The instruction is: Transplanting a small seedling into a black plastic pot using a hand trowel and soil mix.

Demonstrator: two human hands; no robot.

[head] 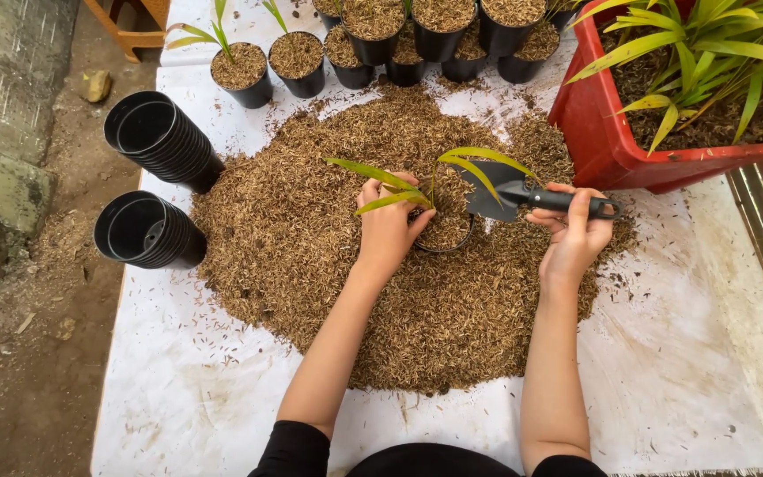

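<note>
Mid-worktop, on the husk heap (pixel 399 291), my left hand (pixel 388 228) has its fingers clamped on a seedling (pixel 417 181), upright in its black pot (pixel 445 237); my right hand (pixel 576 231), fingers wrapped round the trowel (pixel 523 196), should tip husk gently around the stem.

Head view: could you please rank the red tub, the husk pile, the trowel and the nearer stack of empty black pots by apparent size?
1. Husk pile
2. Red tub, partly cropped
3. Nearer stack of black pots
4. Trowel in the right hand
</note>
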